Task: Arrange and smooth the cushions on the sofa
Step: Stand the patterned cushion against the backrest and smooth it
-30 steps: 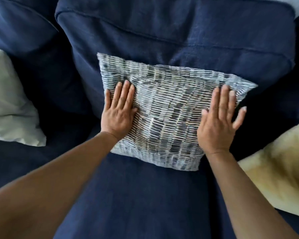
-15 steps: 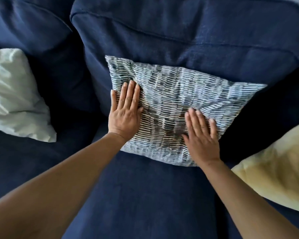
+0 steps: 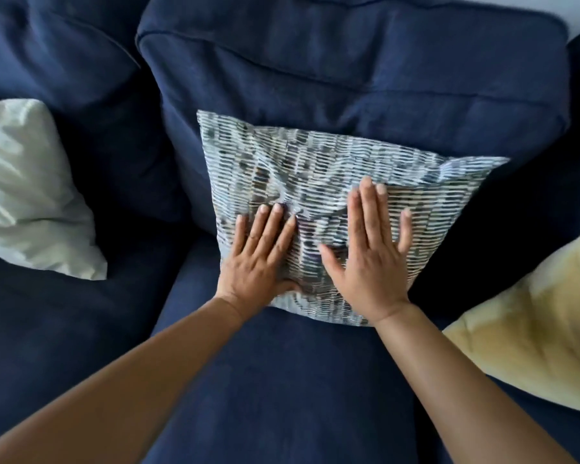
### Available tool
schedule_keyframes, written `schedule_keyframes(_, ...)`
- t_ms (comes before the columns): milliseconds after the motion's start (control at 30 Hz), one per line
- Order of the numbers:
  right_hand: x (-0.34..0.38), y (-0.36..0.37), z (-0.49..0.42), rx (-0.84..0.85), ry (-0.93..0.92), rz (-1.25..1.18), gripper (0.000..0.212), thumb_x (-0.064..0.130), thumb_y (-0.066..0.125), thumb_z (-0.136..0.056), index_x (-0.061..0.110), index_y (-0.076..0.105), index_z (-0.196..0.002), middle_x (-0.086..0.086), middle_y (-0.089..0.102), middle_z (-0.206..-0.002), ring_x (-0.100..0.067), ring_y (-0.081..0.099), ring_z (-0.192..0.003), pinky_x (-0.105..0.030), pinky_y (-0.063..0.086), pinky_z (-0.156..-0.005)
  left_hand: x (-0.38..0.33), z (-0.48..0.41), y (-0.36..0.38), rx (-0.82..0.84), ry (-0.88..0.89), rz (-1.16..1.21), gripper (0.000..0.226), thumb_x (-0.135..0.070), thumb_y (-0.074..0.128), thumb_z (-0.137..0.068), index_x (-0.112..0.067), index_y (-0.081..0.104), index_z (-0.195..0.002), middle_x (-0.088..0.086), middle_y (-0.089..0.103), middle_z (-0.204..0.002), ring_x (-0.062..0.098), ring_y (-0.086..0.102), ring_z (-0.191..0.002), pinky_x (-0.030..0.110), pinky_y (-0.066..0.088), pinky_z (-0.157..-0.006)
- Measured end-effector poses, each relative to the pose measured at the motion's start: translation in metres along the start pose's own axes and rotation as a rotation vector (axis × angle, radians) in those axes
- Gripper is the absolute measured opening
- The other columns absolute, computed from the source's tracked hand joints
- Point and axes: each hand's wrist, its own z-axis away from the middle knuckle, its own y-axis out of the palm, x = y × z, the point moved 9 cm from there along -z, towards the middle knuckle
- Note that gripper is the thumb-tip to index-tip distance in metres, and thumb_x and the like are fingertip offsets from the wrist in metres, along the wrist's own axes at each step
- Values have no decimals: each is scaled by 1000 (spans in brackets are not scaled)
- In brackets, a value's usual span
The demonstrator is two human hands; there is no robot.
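A grey-and-white patterned cushion [image 3: 329,169] leans against the dark blue back cushion [image 3: 349,68] of the sofa, standing on the blue seat [image 3: 275,390]. Both hands lie flat on its lower half, fingers stretched and apart. My left hand [image 3: 258,262] presses near the cushion's lower left edge. Beside it, my right hand [image 3: 370,259] covers the lower middle, fingertips pointing up. The fabric is creased between and above the hands. Neither hand grips anything.
A white cushion [image 3: 27,195] rests at the left against another blue back cushion [image 3: 54,48]. A pale yellow cushion [image 3: 536,333] lies at the right on the seat. A strip of light wall shows at the top right corner.
My left hand slid down the patterned cushion toward its bottom edge. My right hand came in from the cushion's right side to its middle, then stretched upward. The fabric creased near the centre.
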Motion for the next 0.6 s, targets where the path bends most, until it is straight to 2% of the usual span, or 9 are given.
schedule_keyframes(67, 6, -12, -25, -68, 8, -22, 78, 50, 43, -101, 9, 13, -160, -10, 14, -167, -24, 7, -155, -49, -1, -123, -1, -21, -27, -97, -42, 132, 101, -75, 42, -92, -10, 8, -161, 12, 4, -168, 35, 8, -155, 59, 5, -123)
schedule_keyframes(167, 9, -8, -55, -17, -9, 8, 65, 40, 37, -104, 13, 17, -160, -7, 14, -168, -22, 9, -155, -48, -1, -123, 12, -63, -47, -121, -143, 188, 70, -49, 32, -106, -8, 17, -160, 9, 9, -168, 35, 9, -155, 57, 3, -124)
schedule_keyframes(233, -8, 6, -58, 124, -1, 59, 64, 40, 37, -104, 15, 18, -160, -7, 12, -168, -23, 8, -155, -50, 0, -123, 24, -79, -39, 22, -184, 134, 67, -46, 32, -105, -10, 20, -160, 8, 12, -168, 31, 9, -156, 55, 3, -125)
schedule_keyframes(300, -44, 12, -51, 221, 107, 111, 67, 46, 33, -105, 17, 13, -161, -5, 5, -169, -23, 2, -156, -52, 0, -123, 50, -83, -29, 153, -258, 86, 70, -51, 27, -104, -14, 13, -162, 4, 7, -169, 25, 0, -156, 53, -3, -125)
schedule_keyframes(433, -93, -13, -43, 149, 316, 184, 70, 52, 23, -105, 11, 11, -160, -10, 4, -169, -25, 2, -156, -55, 2, -122, 101, -85, -39, 195, -416, -7, 73, -56, 12, -104, -14, 2, -162, 5, -4, -170, 26, -9, -156, 54, -10, -123)
schedule_keyframes(500, -76, -19, -47, 112, 233, 145, 71, 52, 21, -105, 10, 9, -160, -9, 2, -169, -24, 1, -156, -52, -3, -123, 86, -91, -47, 149, -309, -1, 71, -53, 17, -105, -14, 7, -162, 8, 0, -169, 29, -5, -156, 54, -7, -124)
schedule_keyframes(567, -35, -9, -44, 192, -26, 130, 69, 52, 21, -105, 13, 11, -161, -5, 1, -169, -22, 1, -156, -49, -6, -124, 59, -92, -44, 198, -130, -7, 67, -53, 17, -105, -21, 5, -162, 8, 1, -170, 28, -6, -156, 53, -8, -124)
schedule_keyframes(600, -20, -2, -37, 256, -141, 159, 68, 53, 19, -105, 14, 13, -161, -4, 2, -169, -21, 0, -156, -48, -6, -124, 55, -90, -40, 252, -98, -25, 66, -55, 11, -104, -25, -1, -161, 7, -2, -170, 26, -11, -155, 52, -10, -124)
